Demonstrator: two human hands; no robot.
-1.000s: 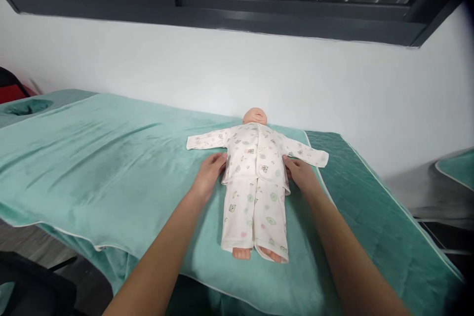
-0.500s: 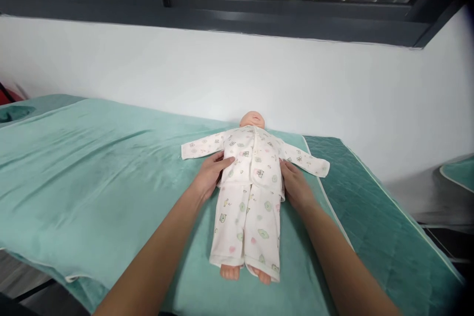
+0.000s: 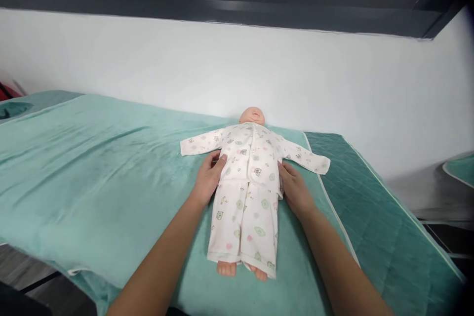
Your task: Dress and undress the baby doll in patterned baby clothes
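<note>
Swung leftward at its feet [image 3: 226,269] since a second ago, on the green blanket [image 3: 111,173] lies the doll [image 3: 247,185], face-up in patterned shirt [image 3: 239,150] and trousers [image 3: 227,222], held at both sides between curled left hand [image 3: 210,174] and right hand [image 3: 294,186]

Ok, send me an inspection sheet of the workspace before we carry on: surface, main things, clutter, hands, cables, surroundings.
Surface: light green blanket, creased in places; darker quilted cover on the right.
Main things: doll lying face up, wearing a patterned white top and trousers; sleeves spread, feet showing.
Clutter: red object, cut off at the left edge; thin dark bar at lower left, unidentified.
Hands: left hand and right hand at opposite sides of the top, touching it.
Cables: nothing seen for certain.
Surroundings: white wall behind, dark window frame above.
</note>
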